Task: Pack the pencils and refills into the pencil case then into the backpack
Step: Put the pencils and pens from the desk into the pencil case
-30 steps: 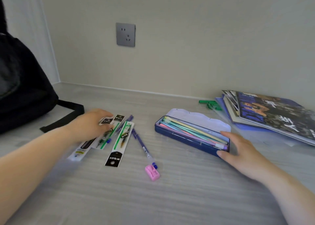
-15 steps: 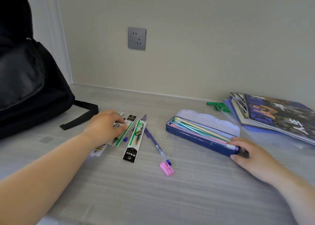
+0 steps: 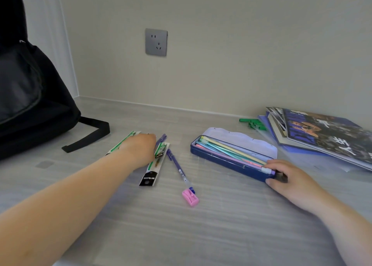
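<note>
A blue pencil case (image 3: 225, 162) lies open at centre right, its pale lid (image 3: 241, 139) folded back and several pastel pencils (image 3: 231, 152) inside. My right hand (image 3: 287, 177) grips its near right corner. My left hand (image 3: 138, 151) rests palm down on flat refill packets (image 3: 154, 165) left of the case; whether its fingers pinch one is hidden. A purple pen (image 3: 178, 168) lies beside the packets, a second pen tip (image 3: 162, 138) shows past my fingers. The black backpack (image 3: 26, 96) stands at the far left.
A pink sharpener (image 3: 190, 197) lies near the pen's tip. A stack of magazines (image 3: 326, 134) sits at the right, with green pieces (image 3: 253, 123) beside it by the wall. A backpack strap (image 3: 88, 133) trails onto the grey table. A wall socket (image 3: 156, 42) is behind.
My left hand has slid forward over the refill packets, covering more of them. My right hand has shifted from beside the case to gripping its near right corner. The view has swung left.
</note>
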The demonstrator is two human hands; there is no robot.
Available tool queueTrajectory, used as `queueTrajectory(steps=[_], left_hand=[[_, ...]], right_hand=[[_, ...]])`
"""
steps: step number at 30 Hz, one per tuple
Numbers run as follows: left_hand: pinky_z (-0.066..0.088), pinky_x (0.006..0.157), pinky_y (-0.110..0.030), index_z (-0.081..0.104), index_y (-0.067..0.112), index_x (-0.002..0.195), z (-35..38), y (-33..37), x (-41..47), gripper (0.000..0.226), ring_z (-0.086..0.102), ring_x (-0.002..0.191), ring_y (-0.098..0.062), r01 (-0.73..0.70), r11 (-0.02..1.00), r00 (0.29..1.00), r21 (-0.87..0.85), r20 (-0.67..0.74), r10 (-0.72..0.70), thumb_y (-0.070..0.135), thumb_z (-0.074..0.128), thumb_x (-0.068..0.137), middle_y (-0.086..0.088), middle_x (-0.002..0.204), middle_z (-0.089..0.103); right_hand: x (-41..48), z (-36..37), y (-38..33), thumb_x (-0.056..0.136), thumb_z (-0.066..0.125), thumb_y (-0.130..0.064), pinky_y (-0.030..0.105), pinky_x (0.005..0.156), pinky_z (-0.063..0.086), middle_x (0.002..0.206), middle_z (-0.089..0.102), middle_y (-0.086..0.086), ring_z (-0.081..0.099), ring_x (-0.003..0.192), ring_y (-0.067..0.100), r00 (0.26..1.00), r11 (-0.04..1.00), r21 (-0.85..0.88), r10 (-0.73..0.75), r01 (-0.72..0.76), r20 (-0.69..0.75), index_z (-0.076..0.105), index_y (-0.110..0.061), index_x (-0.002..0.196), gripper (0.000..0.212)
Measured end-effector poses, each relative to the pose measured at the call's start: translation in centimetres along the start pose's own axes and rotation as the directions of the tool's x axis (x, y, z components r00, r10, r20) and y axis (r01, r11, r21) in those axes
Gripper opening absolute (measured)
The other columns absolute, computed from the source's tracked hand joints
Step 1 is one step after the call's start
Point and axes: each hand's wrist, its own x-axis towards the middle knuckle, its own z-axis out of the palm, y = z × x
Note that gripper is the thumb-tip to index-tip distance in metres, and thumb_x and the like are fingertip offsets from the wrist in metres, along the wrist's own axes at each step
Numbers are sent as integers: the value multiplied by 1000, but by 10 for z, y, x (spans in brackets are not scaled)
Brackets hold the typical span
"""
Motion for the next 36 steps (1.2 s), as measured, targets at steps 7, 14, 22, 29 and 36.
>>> queueTrajectory(steps=[7,14,22,29,36], left_hand=[[40,70,-35,39,-5,113,4,2,6,29,55,91,-36,75,974,997,-212,-16,-80,-7,37,85,-27,112,58],[33,51,-27,51,14,72,-14,4,-5,18,46,64,-25,16,886,992,-463,-106,-73,14,43,87,-2,61,45],[26,42,-23,38,14,51,-7,41,-3,42,38,48,-13,-2,988,985,-154,170,28,39,65,71,0,54,41],[25,41,-21,39,12,49,-8,45,5,35,39,44,-14,18,989,981,-145,196,11,26,56,77,-1,50,43],[32,59,-27,43,16,83,-24,40,17,7,50,73,-25,-128,956,989,-265,39,143,20,43,89,-4,79,56]], right_hand=[[0,-1,1,76,61,1,9,70,26,99,50,-1,46,94,14,1000,1000,5,-27,27,-6,61,-9,98,24],[0,-2,0,76,61,0,13,68,27,99,53,0,47,89,14,999,999,13,-33,33,4,60,-14,94,22],[0,-3,0,77,60,-1,1,63,30,96,52,-2,48,87,10,999,998,34,-45,45,1,55,-24,86,25],[1,-4,2,78,60,-3,-8,68,29,99,54,0,46,80,-3,1000,998,54,-14,14,11,60,-18,94,22],[4,-3,7,80,59,-8,-6,65,32,104,57,6,48,78,-2,999,996,90,32,-30,-18,61,-16,102,24]])
